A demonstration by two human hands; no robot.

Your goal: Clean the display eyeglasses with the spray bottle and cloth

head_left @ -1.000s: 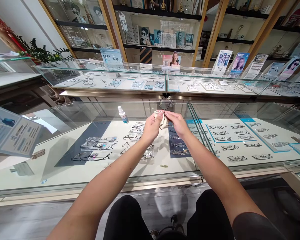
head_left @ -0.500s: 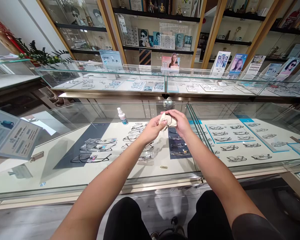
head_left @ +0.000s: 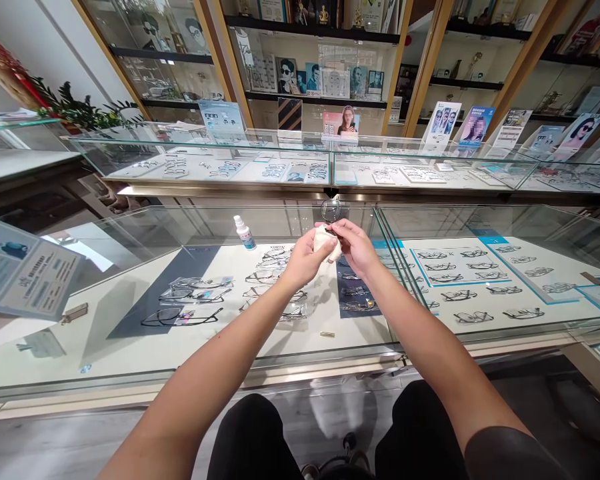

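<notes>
Above the glass counter, my left hand (head_left: 304,257) is closed on a cream cleaning cloth (head_left: 327,244), its thumb pressed on top. The cloth is bunched around part of a pair of glasses. One round, dark-rimmed lens of the glasses (head_left: 331,211) sticks up beyond my fingertips. My right hand (head_left: 355,245) pinches the glasses at the cloth's right edge; the exact part it grips is hidden by fingers. To the left on the counter stands a white spray bottle (head_left: 245,233) with a blue label.
Several display glasses (head_left: 195,316) lie inside the glass counter (head_left: 350,337), left, middle and right. A printed sign (head_left: 25,267) stands at the left. A small gold bar (head_left: 327,334) lies near the front. Behind is a second display case (head_left: 220,189).
The cloth has bunched up and shifted slightly left in my left hand. The glasses have turned, so the raised lens sits a little further left. My right fingers have moved left too.
</notes>
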